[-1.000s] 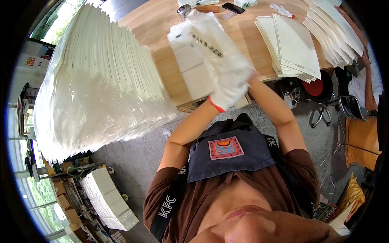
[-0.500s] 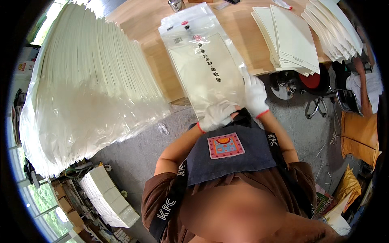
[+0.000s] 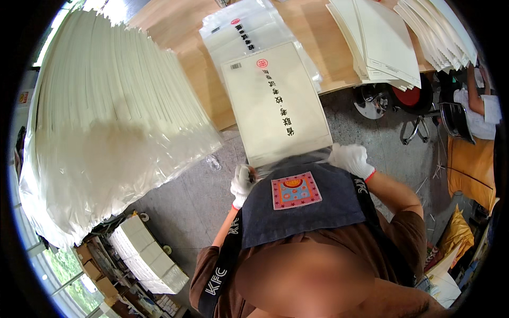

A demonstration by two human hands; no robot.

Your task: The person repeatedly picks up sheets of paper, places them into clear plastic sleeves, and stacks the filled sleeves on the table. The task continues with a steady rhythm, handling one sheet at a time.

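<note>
Cream paper [image 3: 278, 100] seems already inside the clear bag [image 3: 289, 153]; left hand [image 3: 244, 181] and right hand [image 3: 351, 159] grasp its near corners. Flat bags [image 3: 249, 37] on the desk [image 3: 180, 40] look unfilled

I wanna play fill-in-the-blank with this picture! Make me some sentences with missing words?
The left hand and right hand wear gloves coloured ____.
The cream packet has a round mark coloured ____.
The tall stack stands on the picture's ____ side.

Missing words: white; red; left.
</note>
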